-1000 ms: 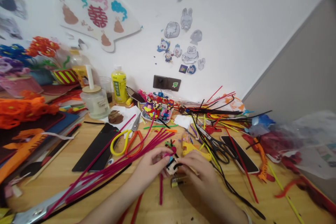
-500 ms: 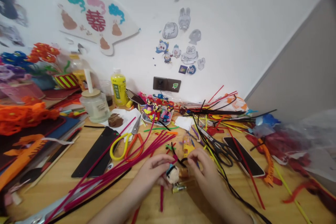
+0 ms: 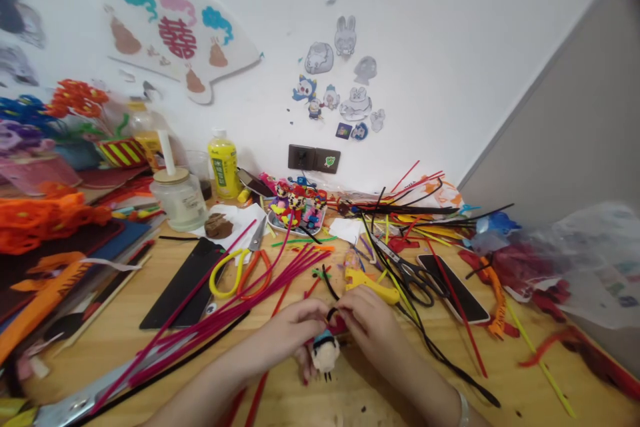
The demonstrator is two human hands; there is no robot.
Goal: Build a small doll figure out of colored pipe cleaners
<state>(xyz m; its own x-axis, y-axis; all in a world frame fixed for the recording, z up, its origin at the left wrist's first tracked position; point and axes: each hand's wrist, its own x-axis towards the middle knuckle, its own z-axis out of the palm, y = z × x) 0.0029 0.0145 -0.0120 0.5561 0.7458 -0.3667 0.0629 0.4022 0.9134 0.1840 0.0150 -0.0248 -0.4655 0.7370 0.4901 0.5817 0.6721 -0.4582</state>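
One doll (image 3: 325, 347), I note remotely, is held over the table (image 3: 385, 407), the left hand (image 3: 296, 333) with fingers curled at its side, the right hand (image 3: 370, 323) seemingly pinching a black strip (image 3: 333, 313), and I judge the doll light, soft and crushable, best taken by its round head (image 3: 327, 357).

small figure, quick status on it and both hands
Left hand holding small figure. Right hand pinching black pipe cleaner. Yellow glue gun close beyond right hand.

1 L hand (image 3: 296, 330), 1 R hand (image 3: 373, 323), 1 sm. figure (image 3: 326, 356); 3 prs scissors (image 3: 406, 268), 1 glue gun (image 3: 374, 285), 2 btls (image 3: 225, 172), 2 skt plates (image 3: 301, 157), 1 lidded jar (image 3: 175, 205).
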